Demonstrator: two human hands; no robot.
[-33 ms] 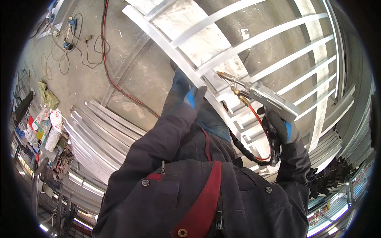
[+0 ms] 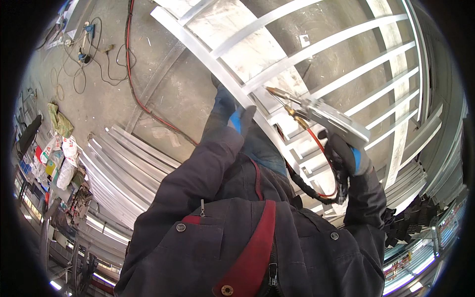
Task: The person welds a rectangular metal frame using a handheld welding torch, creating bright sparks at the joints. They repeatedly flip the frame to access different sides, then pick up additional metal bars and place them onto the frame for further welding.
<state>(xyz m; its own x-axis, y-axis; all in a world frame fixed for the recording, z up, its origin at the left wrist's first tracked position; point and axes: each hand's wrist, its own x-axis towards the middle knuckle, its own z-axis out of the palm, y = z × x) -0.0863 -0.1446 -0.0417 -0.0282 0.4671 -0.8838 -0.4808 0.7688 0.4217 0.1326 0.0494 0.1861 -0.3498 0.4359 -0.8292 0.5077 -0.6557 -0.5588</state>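
A silver metal frame point(image 2: 220, 69) with several parallel bars spans the upper right. At its near rail is my left hand point(image 2: 241, 119), in a dark glove with a blue patch. It closes on the rail's edge; its fingers are partly hidden. My right hand point(image 2: 345, 154), gloved alike, is wrapped round the grip of a silver handheld welding gun point(image 2: 336, 121). The gun's copper nozzle point(image 2: 275, 92) points left, above the joint of the near rail and a crossbar. A thin brass wire guide point(image 2: 295, 116) runs under the nozzle, fed by a red hose point(image 2: 317, 142).
Long silver profiles point(image 2: 128, 168) lie stacked at my left. A red and black cable point(image 2: 130, 59) crosses the floor, with a blue plug point(image 2: 89, 30) and loose wires beyond. Bags and cloths point(image 2: 64, 153) are piled far left. White boards point(image 2: 257, 34) lie beneath the frame.
The welding gun and my right hand have shifted slightly left. My left hand stays at the near rail, having moved barely at all.
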